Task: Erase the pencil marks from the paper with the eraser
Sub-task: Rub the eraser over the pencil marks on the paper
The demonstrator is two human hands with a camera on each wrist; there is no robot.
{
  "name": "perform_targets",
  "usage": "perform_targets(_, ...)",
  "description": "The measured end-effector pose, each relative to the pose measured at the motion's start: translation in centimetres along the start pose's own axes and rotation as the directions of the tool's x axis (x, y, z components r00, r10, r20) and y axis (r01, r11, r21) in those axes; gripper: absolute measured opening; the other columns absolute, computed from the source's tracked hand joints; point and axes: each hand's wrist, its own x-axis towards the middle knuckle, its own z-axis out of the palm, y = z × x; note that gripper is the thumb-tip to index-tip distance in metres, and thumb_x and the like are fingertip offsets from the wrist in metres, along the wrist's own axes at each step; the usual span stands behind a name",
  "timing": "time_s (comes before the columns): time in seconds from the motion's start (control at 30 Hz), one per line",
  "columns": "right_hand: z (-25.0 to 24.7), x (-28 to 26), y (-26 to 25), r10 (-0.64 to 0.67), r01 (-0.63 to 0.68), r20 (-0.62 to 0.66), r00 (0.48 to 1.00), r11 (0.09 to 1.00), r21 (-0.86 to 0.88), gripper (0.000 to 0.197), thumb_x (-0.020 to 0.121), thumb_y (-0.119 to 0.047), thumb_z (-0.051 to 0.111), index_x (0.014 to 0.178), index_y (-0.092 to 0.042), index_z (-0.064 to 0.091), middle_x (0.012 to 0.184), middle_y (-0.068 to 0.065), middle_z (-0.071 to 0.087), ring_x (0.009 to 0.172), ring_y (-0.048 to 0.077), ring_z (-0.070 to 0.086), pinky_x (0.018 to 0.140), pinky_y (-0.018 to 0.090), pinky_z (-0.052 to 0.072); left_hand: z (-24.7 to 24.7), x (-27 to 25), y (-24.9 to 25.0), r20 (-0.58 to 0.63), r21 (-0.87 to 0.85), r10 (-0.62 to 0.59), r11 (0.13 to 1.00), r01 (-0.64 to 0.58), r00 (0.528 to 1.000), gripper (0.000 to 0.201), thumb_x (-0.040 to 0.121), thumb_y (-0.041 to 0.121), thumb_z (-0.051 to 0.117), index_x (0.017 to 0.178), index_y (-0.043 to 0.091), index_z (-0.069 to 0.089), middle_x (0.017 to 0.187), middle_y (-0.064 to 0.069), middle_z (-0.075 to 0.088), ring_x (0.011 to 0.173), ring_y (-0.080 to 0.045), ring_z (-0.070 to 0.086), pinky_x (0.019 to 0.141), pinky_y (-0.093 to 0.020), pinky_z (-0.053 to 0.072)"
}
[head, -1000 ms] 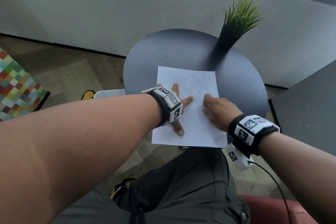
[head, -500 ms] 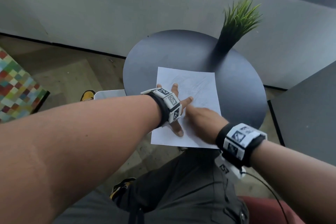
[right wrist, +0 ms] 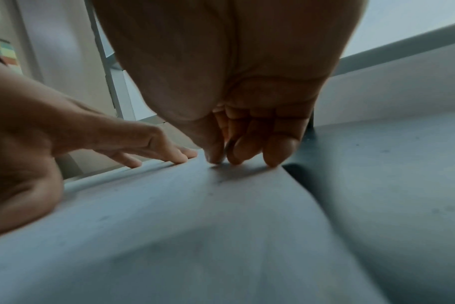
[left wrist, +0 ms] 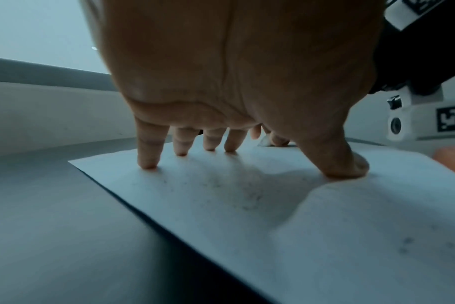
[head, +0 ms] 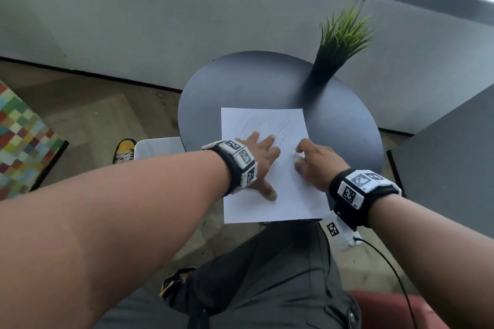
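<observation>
A white sheet of paper (head: 283, 195) with faint pencil marks (head: 280, 128) lies on the round dark table (head: 240, 83), its near edge hanging past the rim. My left hand (head: 263, 157) presses the sheet's left part with fingers (left wrist: 148, 152) spread straight and the thumb down. My right hand (head: 318, 165) has its fingers curled and pinches a small white eraser (head: 297, 159) against the paper near the right edge. In the left wrist view the eraser (left wrist: 264, 142) shows as a white bit behind the fingers. In the right wrist view the curled fingertips (right wrist: 242, 154) hide it.
A dark vase with green grass (head: 339, 48) stands at the table's far right. A grey surface (head: 449, 163) lies to the right, a white box (head: 157, 147) and a shoe (head: 124, 151) on the floor to the left. My lap sits under the near edge.
My right hand slid left toward the left hand, then back right and farther up the sheet. The paper has turned a little. The left hand keeps pressing.
</observation>
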Motion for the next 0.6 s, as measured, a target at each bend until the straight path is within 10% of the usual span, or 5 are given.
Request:
perform_targets(0.3, 0.8, -2.1, -2.8, -0.242, 0.248, 0.135, 0.961, 0.969, -0.026, 0.013, 0.095, -0.033, 0.052, 0.093, -0.021, 0.048, 0.083, -0.001, 0.055, 0.078, 0.023, 0.051, 0.066, 0.029, 0.038, 0.1, -1.2, -0.2, 0.054, 0.025, -0.049, 0.999, 0.048, 0.997, 0.13, 0.066, 0.081, 0.072, 0.161, 0.036, -0.005, 0.169, -0.001, -0.016, 0.155, -0.035, -0.003, 0.113, -0.061, 0.03)
perform_targets(0.47, -0.5, -0.1, -2.0, -0.012, 0.01, 0.024, 1.0, 0.997, 0.071, 0.012, 0.09, -0.028, 0.055, 0.094, -0.016, 0.055, 0.092, 0.003, 0.062, 0.087, 0.025, 0.057, 0.068, 0.03, 0.041, -0.1, -0.9, -0.1, 0.08, 0.031, -0.065, 0.998, 0.063, 0.995, 0.133, 0.063, 0.081, 0.073, 0.16, 0.04, -0.009, 0.168, -0.003, -0.019, 0.153, -0.037, -0.003, 0.112, -0.063, 0.03)
perform_targets(0.6, 0.7, -2.0, -3.9, -0.246, 0.249, 0.217, 0.945, 0.968, 0.014, 0.007, 0.092, -0.03, 0.054, 0.092, -0.026, 0.05, 0.089, -0.003, 0.06, 0.085, 0.022, 0.055, 0.077, 0.035, 0.048, 0.0, -0.8, -0.2, 0.079, 0.011, -0.067, 0.998, 0.066, 0.995, 0.134, 0.06, 0.08, 0.076, 0.16, 0.041, -0.005, 0.169, -0.003, -0.017, 0.153, -0.038, -0.004, 0.111, -0.065, 0.031)
